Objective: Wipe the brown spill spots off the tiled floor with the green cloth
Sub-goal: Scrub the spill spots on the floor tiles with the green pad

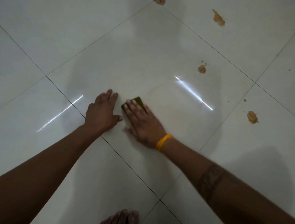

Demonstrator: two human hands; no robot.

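My right hand [142, 121], with a yellow band at the wrist, lies flat on the green cloth [139, 100] and presses it to the white tiled floor [127, 56]; only the cloth's far edge shows past my fingers. My left hand [102, 113] rests flat on the tile just left of it, fingers spread, holding nothing. Brown spill spots lie to the right: one [201, 69] on the same tile, one [252, 117] on the tile beyond the grout line, one [219, 18] further away, and one [159, 1] at the top edge.
A faint wet smear [175, 108] spreads on the tile right of the cloth. Small brown specks [244, 100] dot the floor near the right spot. My toes [122, 217] show at the bottom edge. Dark grout lines cross the floor diagonally.
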